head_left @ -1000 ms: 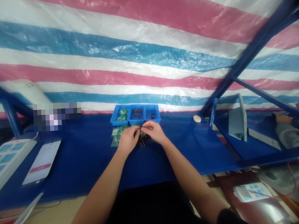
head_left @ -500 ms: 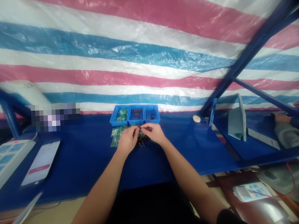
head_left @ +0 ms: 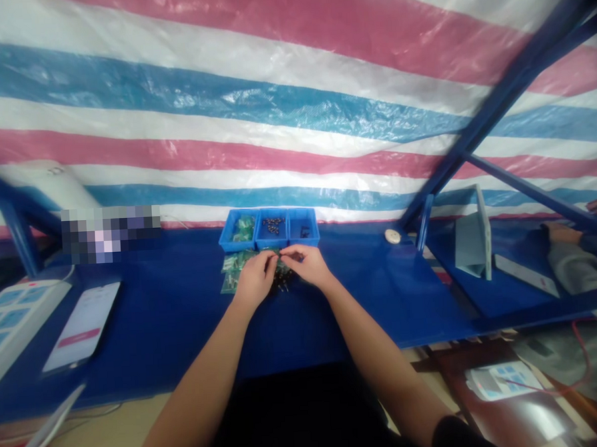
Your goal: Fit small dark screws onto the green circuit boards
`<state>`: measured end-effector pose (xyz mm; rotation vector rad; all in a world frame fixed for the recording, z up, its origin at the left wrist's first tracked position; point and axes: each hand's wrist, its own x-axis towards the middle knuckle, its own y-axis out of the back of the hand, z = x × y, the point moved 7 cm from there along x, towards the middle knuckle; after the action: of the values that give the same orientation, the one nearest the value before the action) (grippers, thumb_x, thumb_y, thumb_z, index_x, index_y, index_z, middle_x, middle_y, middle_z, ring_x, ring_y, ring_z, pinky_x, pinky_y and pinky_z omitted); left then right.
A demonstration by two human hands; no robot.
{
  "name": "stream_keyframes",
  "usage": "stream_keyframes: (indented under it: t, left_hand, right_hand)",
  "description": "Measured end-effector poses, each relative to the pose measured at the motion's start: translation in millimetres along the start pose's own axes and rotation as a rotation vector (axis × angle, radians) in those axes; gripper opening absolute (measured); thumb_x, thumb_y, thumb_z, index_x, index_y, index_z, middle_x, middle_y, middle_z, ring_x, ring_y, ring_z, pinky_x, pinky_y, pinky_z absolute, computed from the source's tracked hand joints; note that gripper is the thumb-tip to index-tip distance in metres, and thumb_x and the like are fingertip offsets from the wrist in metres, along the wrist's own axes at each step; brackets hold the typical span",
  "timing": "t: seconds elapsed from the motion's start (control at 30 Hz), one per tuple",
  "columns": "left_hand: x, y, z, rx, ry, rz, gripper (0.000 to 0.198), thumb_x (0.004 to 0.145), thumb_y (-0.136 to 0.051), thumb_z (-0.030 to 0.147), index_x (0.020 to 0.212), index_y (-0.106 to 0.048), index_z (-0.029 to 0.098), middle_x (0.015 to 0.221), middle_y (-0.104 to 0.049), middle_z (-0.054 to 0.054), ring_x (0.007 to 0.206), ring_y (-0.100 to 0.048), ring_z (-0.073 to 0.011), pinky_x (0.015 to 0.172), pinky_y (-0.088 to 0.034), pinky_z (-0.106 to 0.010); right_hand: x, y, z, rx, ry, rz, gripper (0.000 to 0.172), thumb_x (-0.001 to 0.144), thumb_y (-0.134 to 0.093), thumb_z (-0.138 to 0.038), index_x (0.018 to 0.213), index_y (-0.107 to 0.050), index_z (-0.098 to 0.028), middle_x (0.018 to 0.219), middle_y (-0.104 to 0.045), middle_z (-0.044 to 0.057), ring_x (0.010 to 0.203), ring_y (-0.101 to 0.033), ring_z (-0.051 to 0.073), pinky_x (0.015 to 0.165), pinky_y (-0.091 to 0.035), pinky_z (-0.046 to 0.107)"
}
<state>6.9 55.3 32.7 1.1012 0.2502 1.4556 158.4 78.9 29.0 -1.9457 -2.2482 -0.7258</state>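
My left hand [head_left: 254, 279] and my right hand [head_left: 305, 264] meet over the blue table [head_left: 183, 323], fingers pinched together on a small green circuit board [head_left: 276, 254] held between them. Under the hands lies a loose pile of small dark parts [head_left: 281, 283]. To the left of my left hand rest several green circuit boards [head_left: 232, 267]. Just behind the hands stand three joined blue bins [head_left: 269, 228]: the left one holds green boards, the middle one small dark parts, the right one a few dark bits.
A phone with a white screen [head_left: 81, 325] and a white power strip [head_left: 13, 318] lie at the left. A small white round object [head_left: 392, 236] sits right of the bins. A grey stand [head_left: 472, 238] and another person's arm [head_left: 575, 256] are at the right.
Both hands have stayed nearly still, with only slight finger shifts over the small board.
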Motion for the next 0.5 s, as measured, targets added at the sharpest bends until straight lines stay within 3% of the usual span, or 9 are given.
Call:
stream_keyframes:
  t: [0.5]
  left_hand:
    - [-0.8, -3.6, 5.0, -0.023, 0.017, -0.048, 0.026, 0.096, -0.041, 0.038, 0.098, -0.061, 0.022, 0.085, -0.068, -0.004, 0.079, -0.063, -0.0202, 0.075, -0.048, -0.031]
  right_hand:
    - [0.2, -0.3, -1.3, -0.011, -0.008, -0.009, 0.024, 0.081, -0.064, -0.035, 0.096, -0.074, -0.018, 0.092, -0.075, 0.006, 0.069, -0.064, 0.015, 0.068, -0.053, 0.029]
